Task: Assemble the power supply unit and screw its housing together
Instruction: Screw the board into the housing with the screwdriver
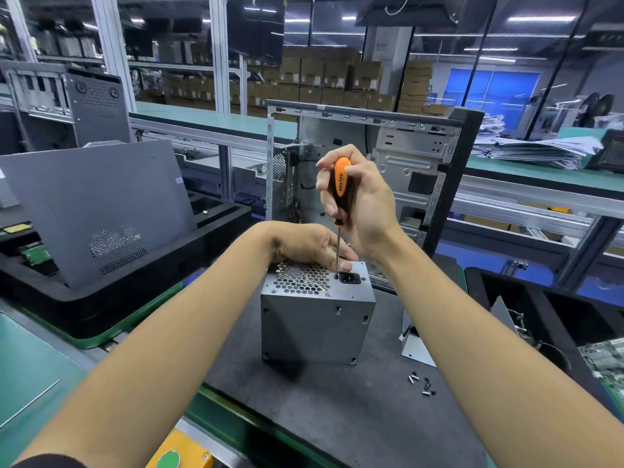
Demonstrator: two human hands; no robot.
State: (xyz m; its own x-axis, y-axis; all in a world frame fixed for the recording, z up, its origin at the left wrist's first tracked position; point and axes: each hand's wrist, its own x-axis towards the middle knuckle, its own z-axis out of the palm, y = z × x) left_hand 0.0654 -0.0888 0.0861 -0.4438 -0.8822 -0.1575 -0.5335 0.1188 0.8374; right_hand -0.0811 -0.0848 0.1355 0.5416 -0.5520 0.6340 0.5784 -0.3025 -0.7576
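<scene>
A grey metal power supply unit (pixel 317 322) stands upright on the dark mat (pixel 337 410), its honeycomb grille and black power socket facing up. My left hand (pixel 310 246) rests on its top, fingers beside the socket, steadying the screwdriver shaft. My right hand (pixel 361 197) grips the orange and black screwdriver (pixel 341 184) held vertically, its tip on a screw next to the socket. Several loose screws (pixel 422 385) lie on the mat to the right.
An open computer case (pixel 405 170) stands behind the unit. A grey side panel (pixel 101 211) leans in a black foam tray (pixel 84 298) at left. A small metal bracket (pixel 413 346) lies right of the unit. A circuit board (pixel 604 359) sits at right.
</scene>
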